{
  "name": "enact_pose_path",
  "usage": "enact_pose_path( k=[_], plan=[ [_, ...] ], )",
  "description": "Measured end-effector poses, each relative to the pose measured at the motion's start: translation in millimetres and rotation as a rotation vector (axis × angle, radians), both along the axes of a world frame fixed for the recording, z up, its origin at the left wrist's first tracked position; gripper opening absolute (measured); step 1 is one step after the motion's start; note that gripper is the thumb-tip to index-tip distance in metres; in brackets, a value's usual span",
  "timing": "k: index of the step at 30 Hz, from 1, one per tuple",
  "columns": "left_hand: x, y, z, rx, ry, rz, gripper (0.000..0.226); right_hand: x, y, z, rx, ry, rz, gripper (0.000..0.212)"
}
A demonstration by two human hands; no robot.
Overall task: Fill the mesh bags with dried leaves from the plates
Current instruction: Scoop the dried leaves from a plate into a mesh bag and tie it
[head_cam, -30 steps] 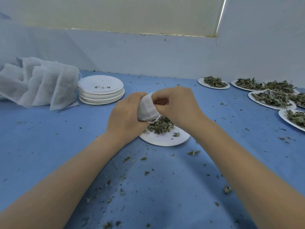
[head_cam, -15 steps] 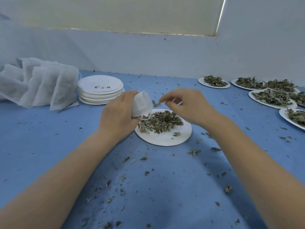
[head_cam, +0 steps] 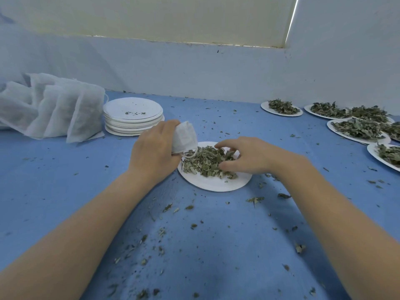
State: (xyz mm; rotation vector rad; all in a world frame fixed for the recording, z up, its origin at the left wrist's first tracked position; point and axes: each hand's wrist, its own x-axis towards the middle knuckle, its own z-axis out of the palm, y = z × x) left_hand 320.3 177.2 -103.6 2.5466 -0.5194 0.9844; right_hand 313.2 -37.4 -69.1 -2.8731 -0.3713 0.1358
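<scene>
A white paper plate (head_cam: 213,182) lies on the blue table in front of me, with a heap of dried green leaves (head_cam: 205,160) on it. My left hand (head_cam: 154,152) grips a small white mesh bag (head_cam: 185,137) just above the plate's left rim, its drawstring hanging onto the leaves. My right hand (head_cam: 244,155) reaches down onto the heap from the right, fingers curled around a clump of leaves.
A stack of emptied white plates (head_cam: 133,115) sits at the back left beside a row of filled mesh bags (head_cam: 49,107). Several plates heaped with leaves (head_cam: 357,128) line the right side. Leaf crumbs are scattered over the blue table (head_cam: 65,176).
My right hand left the bag's mouth, swung right, then dropped onto the leaf heap. My left hand shifted left with the bag, uncovering the plate.
</scene>
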Motion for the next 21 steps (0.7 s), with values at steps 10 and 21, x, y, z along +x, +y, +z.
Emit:
enact_pose_path(
  k=[10,21],
  plan=[
    [-0.9,-0.9,-0.8,0.014,0.002,0.006,0.053,-1.8,4.1,3.3,0.188,-0.323,0.023,0.021],
    [-11.5,-12.1,8.8,0.111,-0.021,-0.064,0.054,-23.0,37.0,32.7,0.046,-0.439,0.237,0.023]
  ],
)
